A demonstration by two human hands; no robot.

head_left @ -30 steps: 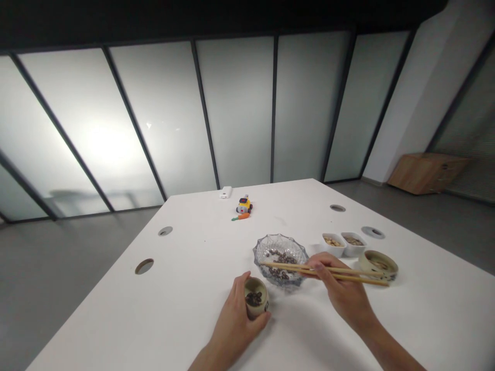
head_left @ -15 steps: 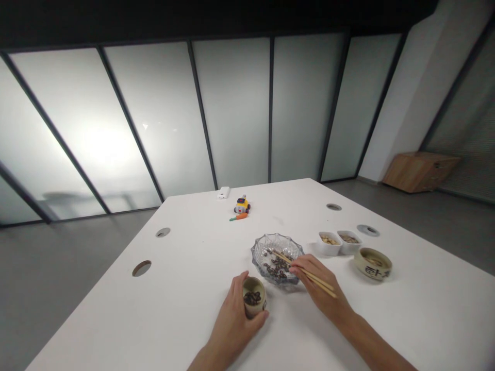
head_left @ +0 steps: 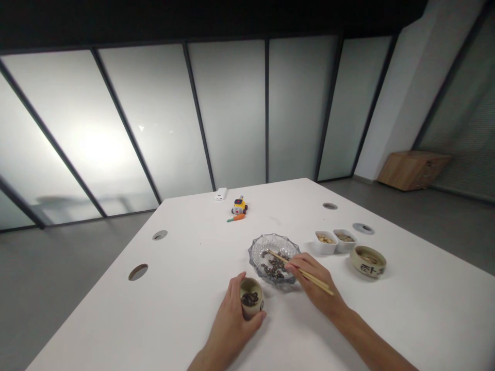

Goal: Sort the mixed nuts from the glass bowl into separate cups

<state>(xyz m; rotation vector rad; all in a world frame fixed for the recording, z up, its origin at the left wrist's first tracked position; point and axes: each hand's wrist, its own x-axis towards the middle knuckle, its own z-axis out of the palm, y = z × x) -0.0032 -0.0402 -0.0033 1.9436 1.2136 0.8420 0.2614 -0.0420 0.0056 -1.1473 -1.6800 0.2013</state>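
Note:
My left hand (head_left: 234,314) is wrapped round a small ceramic cup (head_left: 251,309) on the table. Several dark beans (head_left: 249,299) lie inside the cup. Between the fingers of my right hand (head_left: 315,283) is a pair of wooden chopsticks (head_left: 315,281), their tips reaching down into a clear glass bowl (head_left: 257,260). Many dark beans (head_left: 275,270) are scattered across the bowl's bottom. Whether a bean sits between the chopstick tips is too small to tell. The bowl stands just beyond the cup, to its right.
Right of the glass bowl stand two small white dishes (head_left: 327,248) with dried pieces in them, and a ceramic bowl (head_left: 367,268) with dark lettering. Farther back are a toy vehicle (head_left: 240,206), a toy carrot (head_left: 236,218) and a white device (head_left: 221,194). Round holes (head_left: 138,272) pierce the white table (head_left: 174,309).
The whole view has shifted slightly, so things appear a little farther left. The chopstick tips have moved slightly within the glass bowl. My left hand still holds the cup.

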